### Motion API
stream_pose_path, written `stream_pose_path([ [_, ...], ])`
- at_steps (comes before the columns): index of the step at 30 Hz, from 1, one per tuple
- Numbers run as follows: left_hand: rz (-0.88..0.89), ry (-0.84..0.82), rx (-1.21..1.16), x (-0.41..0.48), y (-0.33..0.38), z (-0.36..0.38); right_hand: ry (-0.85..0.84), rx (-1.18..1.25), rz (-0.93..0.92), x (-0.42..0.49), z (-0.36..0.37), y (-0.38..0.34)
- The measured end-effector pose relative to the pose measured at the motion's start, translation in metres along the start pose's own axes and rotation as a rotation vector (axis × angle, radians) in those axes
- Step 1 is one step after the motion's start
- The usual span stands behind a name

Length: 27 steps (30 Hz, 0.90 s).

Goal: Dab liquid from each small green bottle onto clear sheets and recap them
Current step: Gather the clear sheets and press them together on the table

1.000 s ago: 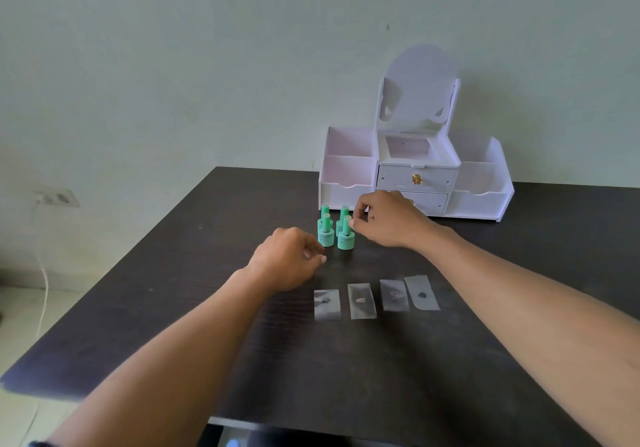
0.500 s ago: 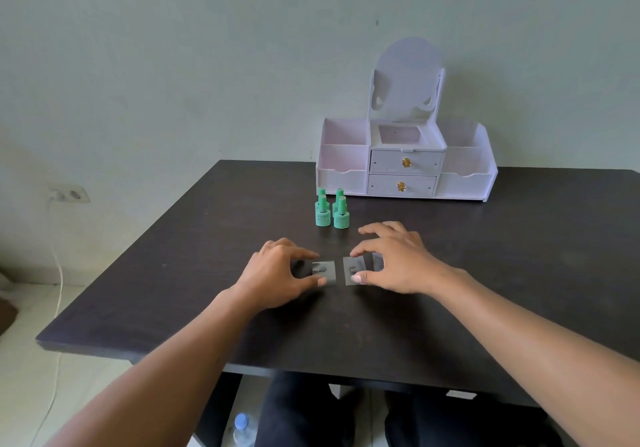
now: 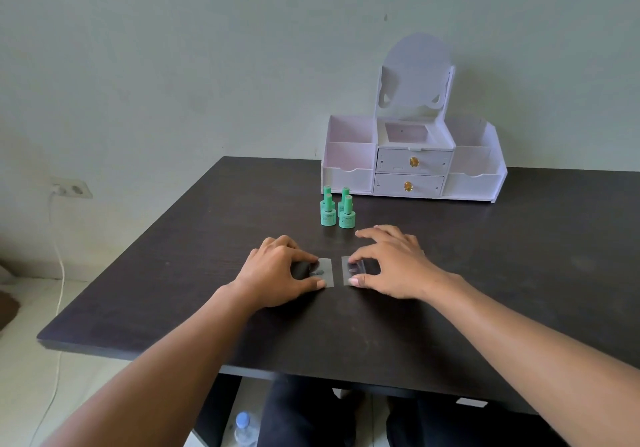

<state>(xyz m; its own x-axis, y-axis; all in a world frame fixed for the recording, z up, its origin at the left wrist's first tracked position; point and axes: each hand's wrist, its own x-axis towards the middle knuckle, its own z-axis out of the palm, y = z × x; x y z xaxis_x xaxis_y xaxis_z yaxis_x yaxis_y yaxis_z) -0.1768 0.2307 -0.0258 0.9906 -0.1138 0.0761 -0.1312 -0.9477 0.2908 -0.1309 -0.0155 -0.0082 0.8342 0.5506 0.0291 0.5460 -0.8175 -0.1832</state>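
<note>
Resting on: my left hand [image 3: 280, 270] and my right hand [image 3: 391, 263] lie on the worktop [image 3: 519, 273], each with thumb and forefinger pinched onto a clear sheet [image 3: 325, 271] (the right's own sheet [image 3: 348, 270] lies just beside it).
Grip: narrow pinch, other fingers loosely spread.
Bottles: four green bottles [image 3: 337, 208], capped and upright, stand clustered just beyond my fingertips.
Risk: I judge the dabs wet, so a dragged fingertip could smear them; thin film may cling to skin and lift.
Risk two: a forward reach could topple the close-packed bottles.
Surface: dark wood-grain, matte.
Room: pale wall, white organizer [image 3: 412, 166] far beyond my right hand, a wall socket [image 3: 71, 189] off to my left.
</note>
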Motion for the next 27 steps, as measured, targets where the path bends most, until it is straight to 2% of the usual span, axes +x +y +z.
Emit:
stream_pose_path([
  [13,-0.080,-0.046,-0.025,0.029,-0.084,-0.034,0.044,-0.018,-0.049,0.081,0.016,-0.064],
  [27,-0.047,-0.083,-0.077,0.055,-0.098,-0.050,0.051,0.043,-0.047,0.107,0.018,-0.067],
])
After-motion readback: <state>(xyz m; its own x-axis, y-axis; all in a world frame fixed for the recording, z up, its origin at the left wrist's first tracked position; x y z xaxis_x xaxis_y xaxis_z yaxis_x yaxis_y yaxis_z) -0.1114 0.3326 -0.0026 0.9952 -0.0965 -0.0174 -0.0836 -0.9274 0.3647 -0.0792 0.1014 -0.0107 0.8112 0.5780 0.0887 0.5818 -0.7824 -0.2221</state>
